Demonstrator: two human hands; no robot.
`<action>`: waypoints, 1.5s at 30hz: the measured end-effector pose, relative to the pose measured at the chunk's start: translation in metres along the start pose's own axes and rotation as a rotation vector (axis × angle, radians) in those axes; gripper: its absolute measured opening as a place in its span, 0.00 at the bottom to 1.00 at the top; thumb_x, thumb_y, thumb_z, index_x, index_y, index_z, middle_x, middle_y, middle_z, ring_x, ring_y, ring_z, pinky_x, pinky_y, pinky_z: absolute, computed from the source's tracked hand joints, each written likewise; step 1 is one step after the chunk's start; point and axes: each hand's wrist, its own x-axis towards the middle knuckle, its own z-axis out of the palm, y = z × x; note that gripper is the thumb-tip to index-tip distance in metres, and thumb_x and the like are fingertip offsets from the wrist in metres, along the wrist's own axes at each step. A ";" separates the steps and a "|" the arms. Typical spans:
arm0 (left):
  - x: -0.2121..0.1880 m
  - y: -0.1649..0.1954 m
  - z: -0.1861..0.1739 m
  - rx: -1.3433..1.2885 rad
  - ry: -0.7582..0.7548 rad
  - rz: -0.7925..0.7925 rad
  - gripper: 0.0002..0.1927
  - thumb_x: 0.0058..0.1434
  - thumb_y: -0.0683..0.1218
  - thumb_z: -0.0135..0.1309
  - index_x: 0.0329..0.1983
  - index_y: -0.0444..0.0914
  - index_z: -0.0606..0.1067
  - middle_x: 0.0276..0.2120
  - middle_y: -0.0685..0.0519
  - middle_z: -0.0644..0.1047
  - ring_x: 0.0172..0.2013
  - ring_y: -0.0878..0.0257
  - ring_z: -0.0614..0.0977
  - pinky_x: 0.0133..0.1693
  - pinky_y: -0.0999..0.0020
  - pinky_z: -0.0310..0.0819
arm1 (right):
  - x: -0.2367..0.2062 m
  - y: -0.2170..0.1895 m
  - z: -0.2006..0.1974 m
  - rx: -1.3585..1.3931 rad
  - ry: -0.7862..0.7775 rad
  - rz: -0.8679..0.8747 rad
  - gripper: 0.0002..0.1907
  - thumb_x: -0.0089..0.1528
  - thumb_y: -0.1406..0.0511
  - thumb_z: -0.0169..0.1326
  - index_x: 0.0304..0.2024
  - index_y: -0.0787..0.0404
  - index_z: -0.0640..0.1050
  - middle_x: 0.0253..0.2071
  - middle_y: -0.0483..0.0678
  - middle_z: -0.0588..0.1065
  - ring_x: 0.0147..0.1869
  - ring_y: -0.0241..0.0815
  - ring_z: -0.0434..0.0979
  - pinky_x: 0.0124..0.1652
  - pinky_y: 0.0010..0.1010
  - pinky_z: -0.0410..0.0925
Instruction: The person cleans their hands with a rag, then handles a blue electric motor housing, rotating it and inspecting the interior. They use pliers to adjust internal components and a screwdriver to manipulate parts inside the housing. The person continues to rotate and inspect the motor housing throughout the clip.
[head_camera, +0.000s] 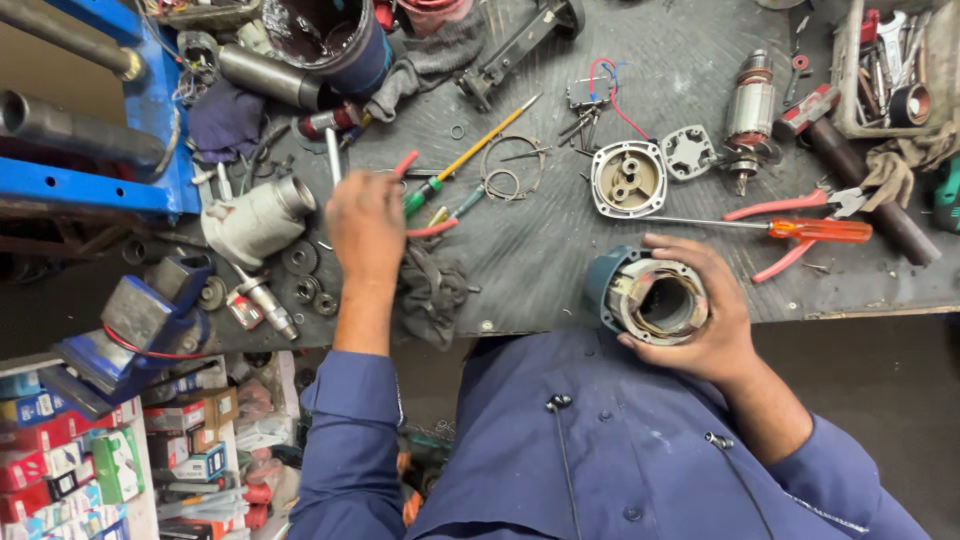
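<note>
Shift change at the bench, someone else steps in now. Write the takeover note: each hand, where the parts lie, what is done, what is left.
Left hand: on the red-handled pliers beside the dark rag; grip hidden.
Right hand: holds the teal motor housing, open end up, at the bench edge.
On the bench: round end cover, armature, orange-handled screwdriver.
Done: housing is stripped, armature and cover out.
Left: nothing is refitted yet.

The widest bare stretch of the workbench (560, 250) lies between the left hand (366, 226) and the right hand (700, 320), reaching up to the round end cover (628, 180). Red-handled pliers (425, 195), a dark rag (432, 290) and a wire ring (512, 165) crowd its left edge; an orange-handled screwdriver (790, 229) bars the right. Left of the left hand, a grey metal housing (258, 218) and small gears (300, 258) leave only narrow gaps.
</note>
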 end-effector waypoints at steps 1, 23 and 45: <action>0.000 -0.010 0.000 0.030 0.037 -0.075 0.10 0.62 0.42 0.60 0.47 0.42 0.78 0.44 0.50 0.77 0.49 0.49 0.77 0.50 0.53 0.73 | 0.001 0.000 0.004 -0.047 -0.001 0.005 0.45 0.40 0.61 0.75 0.58 0.63 0.72 0.62 0.56 0.73 0.66 0.52 0.74 0.64 0.41 0.67; -0.098 0.051 -0.091 -0.863 -0.358 0.367 0.15 0.72 0.44 0.52 0.60 0.33 0.71 0.40 0.44 0.80 0.37 0.46 0.84 0.40 0.61 0.79 | 0.018 -0.046 0.061 -0.240 0.310 -0.278 0.44 0.45 0.60 0.77 0.57 0.65 0.68 0.58 0.56 0.68 0.66 0.56 0.72 0.72 0.58 0.66; -0.121 0.034 -0.099 -0.653 -0.248 0.480 0.23 0.60 0.33 0.56 0.60 0.26 0.74 0.28 0.47 0.74 0.25 0.52 0.78 0.28 0.57 0.75 | 0.014 -0.068 0.071 -0.334 0.295 -0.302 0.44 0.47 0.56 0.77 0.57 0.64 0.67 0.58 0.55 0.69 0.66 0.55 0.72 0.72 0.61 0.64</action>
